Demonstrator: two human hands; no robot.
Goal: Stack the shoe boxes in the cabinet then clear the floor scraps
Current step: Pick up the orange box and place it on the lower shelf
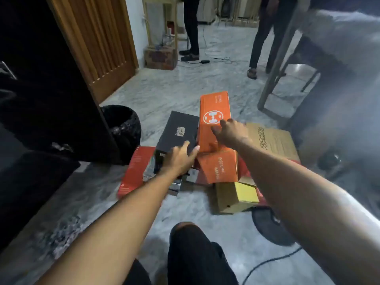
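A pile of shoe boxes lies on the marble floor ahead of me. On top are a black box (178,130) and a long orange box (213,112) with a white round logo. My left hand (181,159) rests on the near end of the black box, fingers spread. My right hand (228,132) lies on the orange box's lid, fingers apart. Lower in the pile are a red box (135,171), a brown cardboard box (273,140) and a small brown box with a yellow flap (236,196). The dark cabinet (51,99) stands at my left.
A black bin (123,124) sits beside the cabinet. A wooden door (98,44) is behind it. Two people's legs (191,27) stand at the back near a cable (205,60). A table leg (275,75) is at right. My knee (191,243) is below.
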